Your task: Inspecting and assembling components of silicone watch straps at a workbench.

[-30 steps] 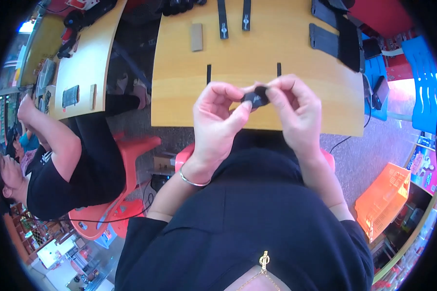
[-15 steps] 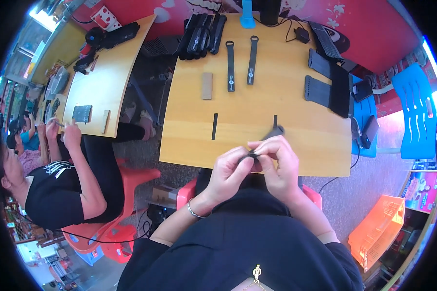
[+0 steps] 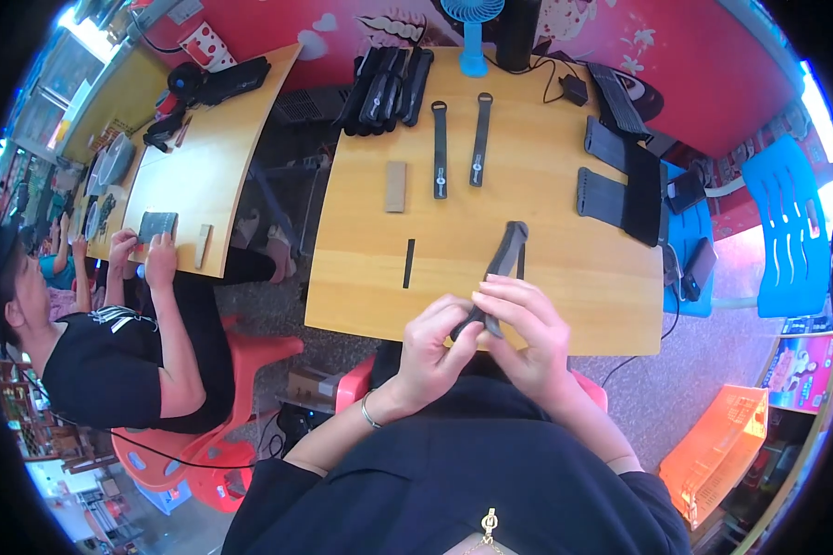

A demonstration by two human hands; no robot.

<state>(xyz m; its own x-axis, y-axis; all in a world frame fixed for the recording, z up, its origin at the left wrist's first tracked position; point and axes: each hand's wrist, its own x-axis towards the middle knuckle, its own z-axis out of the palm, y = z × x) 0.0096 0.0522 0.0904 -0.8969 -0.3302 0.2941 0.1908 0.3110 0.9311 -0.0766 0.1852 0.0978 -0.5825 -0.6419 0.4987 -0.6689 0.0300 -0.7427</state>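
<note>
My left hand (image 3: 438, 340) and my right hand (image 3: 528, 335) meet over the table's front edge, fingers closed on a dark grey strap (image 3: 506, 252). One end of it sticks out away from me over the wooden table (image 3: 361, 268); the near end is bent between my fingertips and partly hidden. Farther back lie two similar flat straps, a left one (image 3: 440, 153) and a right one (image 3: 480, 143), each with a loop at its far end. A small tan rectangular block (image 3: 395, 188) rests to their left. Two black strips mark the tabletop, a left strip (image 3: 409, 264) and a right strip (image 3: 521, 262).
Bundled black straps (image 3: 384, 88) are stacked at the far left corner, beside a blue fan (image 3: 473, 55). Black flat pieces (image 3: 643, 190) overhang the right edge near a blue chair (image 3: 787, 231). An orange crate (image 3: 717, 453) stands right. Another person (image 3: 111, 351) works at the left table.
The strap's far end has swung up and away from me, so more of its length shows. My hands sit slightly lower in view. The whole view has tilted up a little.
</note>
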